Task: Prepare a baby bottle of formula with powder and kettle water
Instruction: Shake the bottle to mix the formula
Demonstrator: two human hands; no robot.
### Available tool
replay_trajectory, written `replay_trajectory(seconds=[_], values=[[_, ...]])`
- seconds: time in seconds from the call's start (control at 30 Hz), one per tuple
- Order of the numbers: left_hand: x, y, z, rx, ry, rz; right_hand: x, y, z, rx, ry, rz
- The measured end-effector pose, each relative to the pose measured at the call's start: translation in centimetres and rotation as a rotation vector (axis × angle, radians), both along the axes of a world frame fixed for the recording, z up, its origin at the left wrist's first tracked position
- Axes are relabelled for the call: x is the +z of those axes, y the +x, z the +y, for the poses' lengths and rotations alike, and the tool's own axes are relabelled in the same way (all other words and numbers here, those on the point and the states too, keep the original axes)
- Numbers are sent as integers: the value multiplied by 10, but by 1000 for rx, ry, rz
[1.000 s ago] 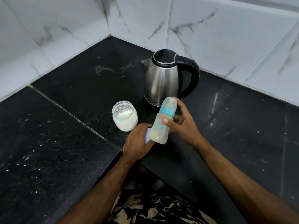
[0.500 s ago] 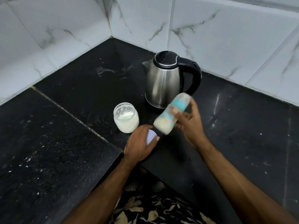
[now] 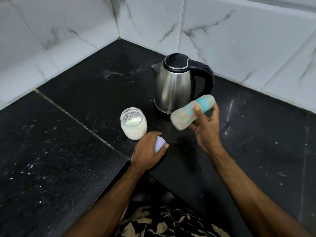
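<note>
Above the black counter [image 3: 256, 151], just right of the kettle [image 3: 172, 88]: baby bottle [image 3: 189, 113], blurred. Upright a second ago, now tipped further, long axis near horizontal, base toward the left, capped end up-right. Right hand [image 3: 205, 127] grips it, thumb across the body. Left hand [image 3: 148, 151] stays curled round the pale lid [image 3: 159, 144], beside open powder jar [image 3: 133, 124]. Counter's front edge near the left wrist; bare surface to the right.

The kettle [image 3: 174, 86] stands on the counter [image 3: 68, 151] right of frame centre, toward the corner. The jar [image 3: 133, 124] sits to its lower left. The bottle [image 3: 191, 113], tilted, is off the counter, just lower right of the kettle. The lid [image 3: 159, 144] lies just below the jar.
</note>
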State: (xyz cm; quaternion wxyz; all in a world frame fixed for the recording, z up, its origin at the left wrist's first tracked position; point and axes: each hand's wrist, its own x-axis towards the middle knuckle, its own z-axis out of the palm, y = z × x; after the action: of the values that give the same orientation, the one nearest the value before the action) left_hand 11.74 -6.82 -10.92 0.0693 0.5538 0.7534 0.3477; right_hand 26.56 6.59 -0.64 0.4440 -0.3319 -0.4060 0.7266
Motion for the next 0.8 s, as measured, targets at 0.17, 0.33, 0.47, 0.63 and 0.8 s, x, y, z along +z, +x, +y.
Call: replay_trajectory(seconds=[0.17,0.33,0.47,0.63,0.8], values=[[10,0,2,-42,10,-24,-9,2,-29,325,213,-190],[-1,0,-1,5,-15,5,3,2,1,-66,-14,7],[7,1,1,-35,17,1,-4,5,-21,229,136,-132],[1,-1,0,-11,-13,-2,0,7,-8,145,131,-108],[5,1,0,-14,9,6,0,6,-12,122,38,-70]])
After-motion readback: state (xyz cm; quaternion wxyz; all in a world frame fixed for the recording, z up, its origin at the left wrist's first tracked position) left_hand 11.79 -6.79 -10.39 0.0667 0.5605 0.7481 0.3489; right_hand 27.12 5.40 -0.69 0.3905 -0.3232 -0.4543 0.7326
